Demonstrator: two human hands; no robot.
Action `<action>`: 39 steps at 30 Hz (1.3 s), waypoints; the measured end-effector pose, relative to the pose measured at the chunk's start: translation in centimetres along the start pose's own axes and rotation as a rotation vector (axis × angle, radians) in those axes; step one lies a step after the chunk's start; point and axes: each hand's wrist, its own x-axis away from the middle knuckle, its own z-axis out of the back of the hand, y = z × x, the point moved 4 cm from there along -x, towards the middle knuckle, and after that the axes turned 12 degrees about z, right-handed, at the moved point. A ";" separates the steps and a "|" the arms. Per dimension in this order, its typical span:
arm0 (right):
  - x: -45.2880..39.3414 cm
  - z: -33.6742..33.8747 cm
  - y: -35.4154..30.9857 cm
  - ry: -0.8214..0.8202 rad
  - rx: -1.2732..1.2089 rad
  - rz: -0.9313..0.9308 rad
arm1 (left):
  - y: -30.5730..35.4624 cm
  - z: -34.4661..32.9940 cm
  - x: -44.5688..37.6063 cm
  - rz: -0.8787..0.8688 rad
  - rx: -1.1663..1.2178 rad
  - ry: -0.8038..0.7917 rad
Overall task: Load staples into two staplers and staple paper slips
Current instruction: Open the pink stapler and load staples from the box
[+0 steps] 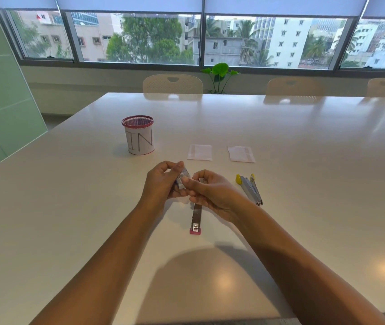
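My left hand [163, 181] holds a small staple box [182, 179] above the table. Fingertips of my right hand [212, 193] pinch at the box's near end. Beneath my hands a pink stapler [196, 218] lies flat and swung open, its metal channel facing up and its pink end toward me. To the right a yellow stapler [248, 187] lies open on the table too. Two white paper slips [199, 152] [241, 154] rest side by side farther back.
A red mesh cup [139, 134] wrapped in paper marked "IN" stands at the back left. The white table [304, 207] stretches far to the right. Chairs [172, 84] and a plant [219, 76] stand behind its far edge.
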 end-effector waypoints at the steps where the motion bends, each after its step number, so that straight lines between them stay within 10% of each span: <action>1: 0.0 0.0 0.0 0.003 0.011 0.009 | 0.0 -0.1 0.0 0.005 0.014 -0.019; 9: 0.1 -1.1 0.6 -0.010 0.252 0.079 | 0.0 -0.1 0.0 -0.042 -0.131 -0.039; 13: 0.0 -1.2 0.1 -0.007 0.531 0.225 | 1.0 1.7 -0.4 -0.254 -0.408 0.258; 23: -1.7 3.5 -0.6 0.397 0.423 0.327 | -0.1 4.7 -1.2 -0.275 -1.036 0.564; 33: -1.9 4.5 0.7 0.390 0.382 0.247 | 0.4 4.6 -0.8 -0.317 -1.116 0.756; 39: -2.8 4.7 1.3 0.408 0.417 0.236 | 0.6 -0.6 0.7 -0.477 -0.966 0.318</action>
